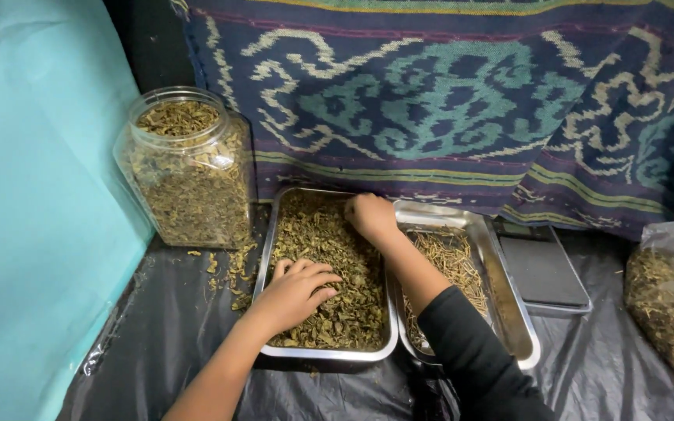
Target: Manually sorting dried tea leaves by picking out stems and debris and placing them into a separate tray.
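Hands work in a steel tray (269, 234) filled with dried green leaves (329, 265), which sits on black plastic sheeting (173, 327) covering the counter. The left hand (296, 292) lies palm down on the near part of the leaves, fingers spread and slightly curled, pressing into them without closing on anything. The right hand (370, 216) rests at the far right corner of the same tray, fingers bent down into the leaves; whether it pinches any cannot be told. Just right of this tray, touching it, is a second steel tray (509, 312) holding thin stems (454, 261). A flat dark scale (544, 269) lies beyond that. A clear open jar (185, 168) of dried leaves stands left of the trays, with crumbs scattered beside it. A clear bag (672, 304) of leaves sits at the far right, under a patterned cloth (446, 93).
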